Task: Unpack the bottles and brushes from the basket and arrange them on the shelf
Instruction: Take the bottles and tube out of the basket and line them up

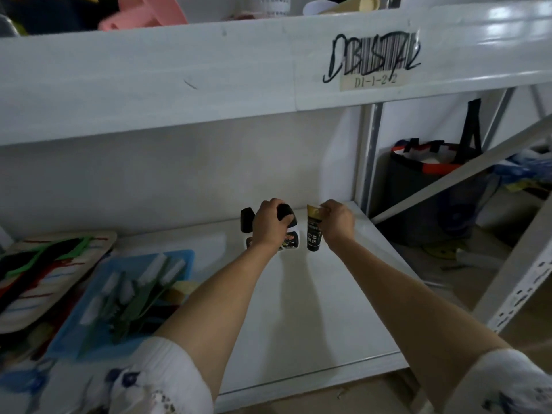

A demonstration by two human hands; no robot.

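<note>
A blue tray of white artificial flowers lies at lower left beside a striped mat. A dark bag with red trim stands right. Above, pink plastic.

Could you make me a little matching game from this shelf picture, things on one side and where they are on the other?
Things:
1. gold-capped bottle
2. black-capped bottle
3. blue tray
4. dark bag

Places:
A. beside the shelf, right
B. under the left hand
C. on the shelf, left
D. in the right hand

Pairs: 1-D, 2-B, 3-C, 4-A
</note>
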